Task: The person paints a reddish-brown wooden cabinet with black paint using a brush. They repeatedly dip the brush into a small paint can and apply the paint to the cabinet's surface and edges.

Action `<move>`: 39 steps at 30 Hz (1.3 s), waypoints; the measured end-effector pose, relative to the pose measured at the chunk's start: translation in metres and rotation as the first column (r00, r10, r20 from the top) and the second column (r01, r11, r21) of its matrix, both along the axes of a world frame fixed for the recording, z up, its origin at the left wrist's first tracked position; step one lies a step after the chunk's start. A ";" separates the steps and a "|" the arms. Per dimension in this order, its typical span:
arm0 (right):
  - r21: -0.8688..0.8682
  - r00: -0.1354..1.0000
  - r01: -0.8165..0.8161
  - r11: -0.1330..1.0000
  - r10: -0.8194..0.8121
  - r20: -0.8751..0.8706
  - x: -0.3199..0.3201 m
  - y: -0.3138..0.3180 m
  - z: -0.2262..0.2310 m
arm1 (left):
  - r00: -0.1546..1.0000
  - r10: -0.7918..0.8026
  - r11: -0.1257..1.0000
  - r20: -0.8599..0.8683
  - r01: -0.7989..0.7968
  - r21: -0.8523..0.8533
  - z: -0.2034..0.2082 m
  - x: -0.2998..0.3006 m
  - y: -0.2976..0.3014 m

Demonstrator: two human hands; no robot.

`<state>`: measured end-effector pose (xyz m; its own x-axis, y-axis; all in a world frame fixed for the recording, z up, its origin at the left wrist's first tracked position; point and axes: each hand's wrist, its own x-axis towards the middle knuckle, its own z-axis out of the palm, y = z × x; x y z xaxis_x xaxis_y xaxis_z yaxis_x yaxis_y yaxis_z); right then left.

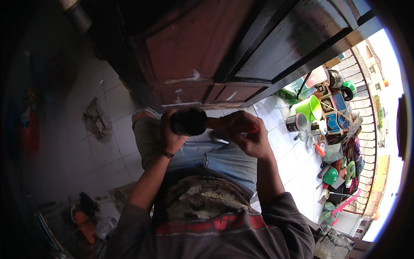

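Note:
A small dark round container (188, 122) is gripped in my left hand (171, 137), held over my lap with its black inside facing up. My right hand (252, 140) is closed around a paintbrush (212, 123) with a brownish handle and a red end. The brush's head meets the container's right side, and its bristles are hidden in the dark there. Just beyond both hands stands a brown panelled wooden door (181, 47), with whitish patches low on its panels and darker, glossy parts to the right.
A crumpled cloth (97, 118) lies on the tiled floor at left. To the right are a paint can (296, 123), a lime-green bucket (309, 108), an orange-handled tool (318, 149) and piled household items along a railing (374, 142). Dim clutter sits at lower left.

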<state>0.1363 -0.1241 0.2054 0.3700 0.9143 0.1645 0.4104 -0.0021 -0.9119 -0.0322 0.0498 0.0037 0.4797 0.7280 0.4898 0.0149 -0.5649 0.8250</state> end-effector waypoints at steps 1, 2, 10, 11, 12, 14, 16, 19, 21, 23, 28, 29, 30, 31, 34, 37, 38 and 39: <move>-0.068 1.000 0.009 0.998 -0.010 -0.008 -0.005 0.002 0.003 | 1.000 -0.003 1.000 -0.010 0.003 0.006 0.001 -0.002 -0.001; -0.074 1.000 0.016 0.997 -0.017 -0.010 -0.006 0.002 0.001 | 0.999 -0.006 1.000 -0.039 0.007 0.024 0.003 -0.004 -0.001; -0.082 0.995 0.048 0.995 -0.040 0.095 -0.021 0.013 -0.009 | 0.998 -0.014 0.991 -0.056 0.021 0.132 0.019 -0.002 -0.005; -0.083 0.991 0.038 0.996 -0.027 0.135 -0.022 0.014 -0.010 | 0.999 -0.014 0.990 -0.048 0.020 0.137 0.020 -0.002 -0.005; -0.106 0.994 0.070 0.992 -0.061 0.089 -0.028 0.018 -0.009 | 0.999 -0.013 0.990 -0.051 0.020 0.141 0.018 -0.001 -0.005; -0.121 0.972 0.048 0.992 -0.019 0.234 -0.032 0.026 -0.013 | 0.998 -0.013 0.989 -0.056 0.021 0.147 0.015 0.000 -0.003; -0.109 0.948 0.018 0.994 0.017 0.317 -0.033 0.035 -0.020 | 0.999 -0.020 0.991 -0.045 0.026 0.133 0.013 0.000 -0.003; -0.104 0.920 -0.050 0.993 0.087 0.383 -0.034 0.046 -0.035 | 0.999 -0.026 0.992 -0.041 0.031 0.122 0.011 -0.001 -0.003; -0.223 0.902 -0.034 0.974 0.126 0.413 -0.036 0.048 -0.038 | 0.999 -0.031 0.992 -0.033 0.034 0.119 0.011 -0.002 -0.003; -0.296 0.877 -0.038 0.955 0.174 0.448 -0.036 0.052 -0.038 | 0.999 -0.040 0.992 -0.017 0.042 0.117 0.013 -0.002 -0.003; -0.276 0.892 -0.070 0.959 0.184 0.413 -0.028 0.053 -0.015 | 0.999 -0.040 0.992 -0.025 0.042 0.116 0.015 -0.006 -0.002; -0.263 0.916 -0.077 0.962 0.173 0.363 -0.026 0.053 -0.011 | 0.999 -0.039 0.992 -0.028 0.042 0.119 0.013 -0.006 -0.001; -0.180 0.931 -0.070 0.981 0.129 0.341 -0.027 0.054 -0.009 | 0.999 -0.031 0.991 -0.030 0.034 0.126 0.012 -0.006 -0.001; -0.160 0.931 -0.075 0.984 0.127 0.342 -0.028 0.056 -0.008 | 0.999 -0.021 0.991 -0.032 0.026 0.135 0.011 -0.006 0.000; -0.120 0.902 -0.122 0.985 0.161 0.401 -0.033 0.061 -0.011 | 1.000 -0.016 0.991 -0.025 0.020 0.135 0.013 -0.005 -0.002; -0.172 0.819 -0.168 0.971 0.234 0.523 -0.033 0.067 -0.026 | 1.000 -0.024 0.991 -0.012 0.025 0.129 0.015 -0.005 -0.003; -0.212 0.810 -0.127 0.969 0.225 0.542 -0.033 0.065 -0.025 | 1.000 -0.027 0.991 -0.008 0.028 0.128 0.015 -0.005 -0.003; -0.250 0.799 -0.091 0.964 0.221 0.559 -0.033 0.064 -0.026 | 0.999 -0.040 0.990 -0.017 0.041 0.132 0.016 -0.006 -0.003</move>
